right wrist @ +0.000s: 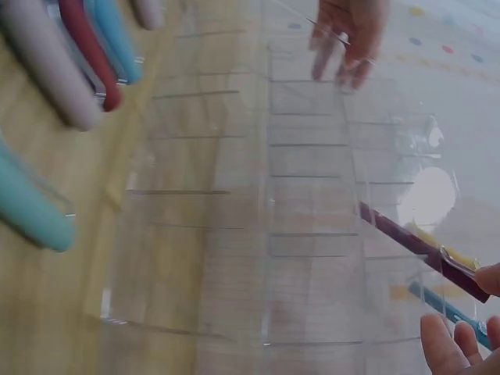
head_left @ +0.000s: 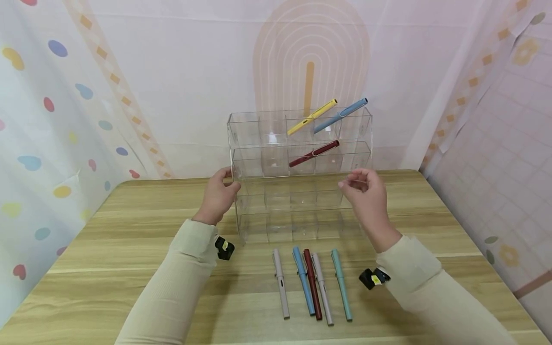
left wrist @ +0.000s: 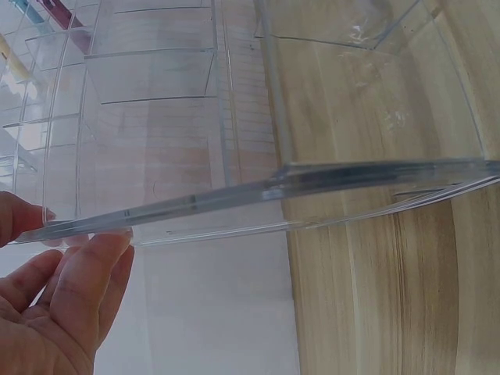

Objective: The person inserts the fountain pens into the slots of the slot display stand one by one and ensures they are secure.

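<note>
A clear acrylic tiered rack [head_left: 279, 235] stands on the table, split into several compartments per tier. My left hand [head_left: 217, 196] grips its left side panel, thumb on the inner face and fingers outside in the left wrist view. My right hand [head_left: 368, 199] is by the rack's right side, fingers loosely bent, with a gap between thumb and fingers. A yellow pen [head_left: 312, 116] and a blue pen [head_left: 340, 116] lean in the top tier. One tier lower leans a dark red pen [head_left: 314, 153].
In front of the rack lie a grey pen [head_left: 281, 283], a light blue pen [head_left: 304, 281], another dark red pen [head_left: 312, 284], a second grey pen [head_left: 323, 289] and a teal pen [head_left: 342, 284]. Behind the wooden table [head_left: 108, 268] hangs a patterned curtain [head_left: 194, 86].
</note>
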`<state>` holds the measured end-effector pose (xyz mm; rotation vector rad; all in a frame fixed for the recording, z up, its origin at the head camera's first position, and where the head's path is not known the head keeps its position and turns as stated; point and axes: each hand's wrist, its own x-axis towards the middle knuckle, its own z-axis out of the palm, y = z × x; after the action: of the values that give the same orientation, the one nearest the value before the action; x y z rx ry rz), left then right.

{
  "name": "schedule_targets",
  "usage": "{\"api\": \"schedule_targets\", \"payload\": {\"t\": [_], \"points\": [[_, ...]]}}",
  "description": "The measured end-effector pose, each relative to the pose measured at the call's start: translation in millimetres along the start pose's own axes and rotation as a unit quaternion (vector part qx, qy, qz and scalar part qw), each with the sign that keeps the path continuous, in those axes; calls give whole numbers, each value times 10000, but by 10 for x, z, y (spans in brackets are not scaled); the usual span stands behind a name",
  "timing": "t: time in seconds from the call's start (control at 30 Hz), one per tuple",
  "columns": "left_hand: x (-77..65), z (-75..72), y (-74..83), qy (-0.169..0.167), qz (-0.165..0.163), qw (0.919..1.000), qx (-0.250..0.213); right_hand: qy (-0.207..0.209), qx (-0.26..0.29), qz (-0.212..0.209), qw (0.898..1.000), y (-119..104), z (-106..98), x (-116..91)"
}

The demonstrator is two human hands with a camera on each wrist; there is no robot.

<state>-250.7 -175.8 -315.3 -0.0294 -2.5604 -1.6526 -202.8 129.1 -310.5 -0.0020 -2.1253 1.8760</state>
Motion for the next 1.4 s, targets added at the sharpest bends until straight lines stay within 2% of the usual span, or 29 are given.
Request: {"api": "schedule_targets", "payload": {"t": [0.13, 0.27, 0.43, 0.7, 1.17, 1.4], "points": [[-2, -6, 3, 11, -20, 10000, 7, -512, -489, 188, 9973, 92, -73, -139], [-5, -5, 7, 15, -26, 10000, 45, -821, -985, 380, 9910, 190, -111, -245], [-8, -2, 7, 10, 3, 10000, 69, -1258, -1386, 512, 9810, 345, -142, -342], [-10, -6, 3, -30, 36, 10000, -22, -1933, -1898, 477, 9614, 555, -174, -465], [1, -9, 0, -15, 42, 10000, 3, -2600, -2587, 927, 9257, 717, -143, -518], [-10, -13, 8, -48, 71, 10000, 27, -2818, -2672, 1092, 9150, 716, -111, -539]]}}
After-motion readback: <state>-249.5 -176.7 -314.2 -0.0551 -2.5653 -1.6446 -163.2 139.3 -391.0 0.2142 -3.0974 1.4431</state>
